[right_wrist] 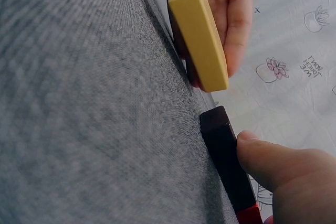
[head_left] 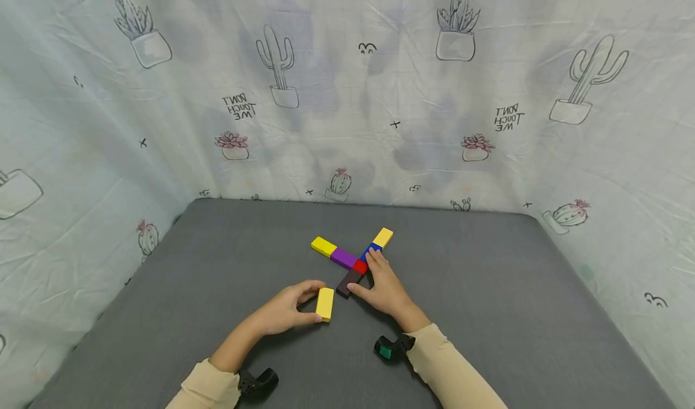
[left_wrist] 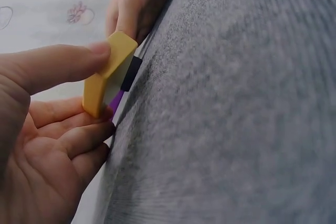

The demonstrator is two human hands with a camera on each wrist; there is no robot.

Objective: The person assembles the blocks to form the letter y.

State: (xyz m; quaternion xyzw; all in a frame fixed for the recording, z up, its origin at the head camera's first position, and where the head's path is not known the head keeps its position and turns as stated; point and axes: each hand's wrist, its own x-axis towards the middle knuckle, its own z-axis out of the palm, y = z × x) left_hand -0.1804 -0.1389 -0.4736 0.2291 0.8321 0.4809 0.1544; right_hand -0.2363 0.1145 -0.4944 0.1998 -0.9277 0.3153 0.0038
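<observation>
My left hand (head_left: 288, 311) pinches a yellow block (head_left: 324, 304) between thumb and fingertips. In the left wrist view, the underside of this block shows, just off the grey surface. To its right, my right hand (head_left: 387, 289) rests over an X-like arrangement of flat blocks. Its thumb touches the side of a dark brown block (right_wrist: 226, 156), and its fingertips lie on a blue block (head_left: 370, 251). A red block (head_left: 360, 266) sits at the crossing. From there a purple block (head_left: 344, 257) and a yellow one (head_left: 323, 246) run up-left; a paler yellow block (head_left: 383, 237) extends beyond the blue.
A grey cloth-covered table (head_left: 244, 240) lies under everything. Behind and at the sides hangs a pale curtain (head_left: 336, 95) printed with cacti. Black wrist-worn devices sit at both cuffs, the right one (head_left: 392, 348) with a green patch.
</observation>
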